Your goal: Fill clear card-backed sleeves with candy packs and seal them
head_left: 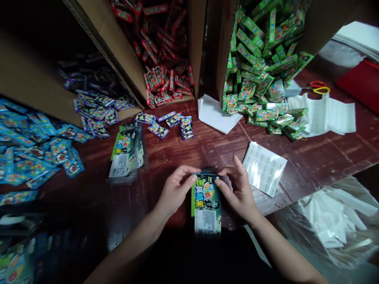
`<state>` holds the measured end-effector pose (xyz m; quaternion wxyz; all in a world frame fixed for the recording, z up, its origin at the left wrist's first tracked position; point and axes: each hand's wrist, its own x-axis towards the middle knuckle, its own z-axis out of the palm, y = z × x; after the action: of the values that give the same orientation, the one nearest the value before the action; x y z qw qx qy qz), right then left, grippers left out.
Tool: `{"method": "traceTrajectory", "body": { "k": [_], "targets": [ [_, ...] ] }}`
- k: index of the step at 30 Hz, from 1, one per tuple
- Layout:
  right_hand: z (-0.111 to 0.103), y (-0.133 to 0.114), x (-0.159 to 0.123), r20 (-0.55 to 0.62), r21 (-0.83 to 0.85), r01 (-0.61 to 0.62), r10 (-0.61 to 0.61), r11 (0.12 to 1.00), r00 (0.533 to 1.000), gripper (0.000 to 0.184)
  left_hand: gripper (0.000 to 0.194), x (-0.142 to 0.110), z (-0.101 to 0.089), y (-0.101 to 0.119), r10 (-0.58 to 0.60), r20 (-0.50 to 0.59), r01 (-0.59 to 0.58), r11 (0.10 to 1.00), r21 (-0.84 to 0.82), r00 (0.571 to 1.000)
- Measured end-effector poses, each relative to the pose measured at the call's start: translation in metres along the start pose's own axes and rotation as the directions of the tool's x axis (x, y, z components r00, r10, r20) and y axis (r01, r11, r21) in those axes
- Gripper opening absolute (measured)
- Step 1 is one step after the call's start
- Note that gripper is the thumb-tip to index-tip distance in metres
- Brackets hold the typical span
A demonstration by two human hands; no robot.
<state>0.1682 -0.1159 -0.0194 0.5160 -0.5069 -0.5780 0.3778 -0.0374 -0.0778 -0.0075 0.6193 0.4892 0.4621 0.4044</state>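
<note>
The left hand (177, 189) and right hand (239, 192) pinch the 2 top corners of a green printed pouch (207, 203) at lower center, narrow grips both. The sticker sheet (264, 169) lies just right. At left center sits a pouch stack (126, 154); 3 cardboard boxes (194, 43) fill the top, spilling small packets (170, 85).
</note>
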Motion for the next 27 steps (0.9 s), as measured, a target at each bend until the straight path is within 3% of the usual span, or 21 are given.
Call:
{"method": "traceTrajectory", "body": {
  "k": [3, 7, 12, 18, 24, 27],
  "targets": [
    [-0.002, 0.0, 0.003, 0.019, 0.057, -0.088, 0.087, 0.994, 0.996, 0.088, 0.041, 0.001, -0.001, 0.003, -0.017, -0.01, 0.017, 1.0, -0.014, 1.0],
    [-0.006, -0.01, 0.005, 0.112, 0.133, -0.098, 0.083, 0.986, 0.99, 0.088, 0.017, 0.001, -0.005, 0.011, -0.045, 0.052, 0.041, 0.995, 0.086, 0.998],
    [-0.007, -0.027, 0.013, 0.101, 0.148, -0.16, 0.146, 0.976, 0.984, 0.079, 0.013, 0.004, -0.002, 0.026, -0.029, 0.093, 0.013, 0.985, 0.174, 0.995],
    [-0.007, -0.034, 0.029, 0.093, 0.233, -0.294, 0.279, 0.927, 0.956, 0.094, 0.015, 0.016, -0.003, 0.039, -0.105, 0.12, 0.07, 0.962, 0.265, 0.987],
    [-0.022, -0.034, 0.023, 0.192, 0.123, -0.253, 0.227, 0.96, 0.955, 0.084, 0.019, 0.017, -0.011, 0.031, -0.12, 0.238, 0.069, 0.975, 0.21, 0.964],
    [-0.036, -0.036, 0.026, 0.217, 0.058, -0.203, 0.186, 0.977, 0.958, 0.071, 0.019, 0.014, -0.008, 0.026, -0.092, 0.222, 0.053, 0.983, 0.176, 0.971]
  ]
}}
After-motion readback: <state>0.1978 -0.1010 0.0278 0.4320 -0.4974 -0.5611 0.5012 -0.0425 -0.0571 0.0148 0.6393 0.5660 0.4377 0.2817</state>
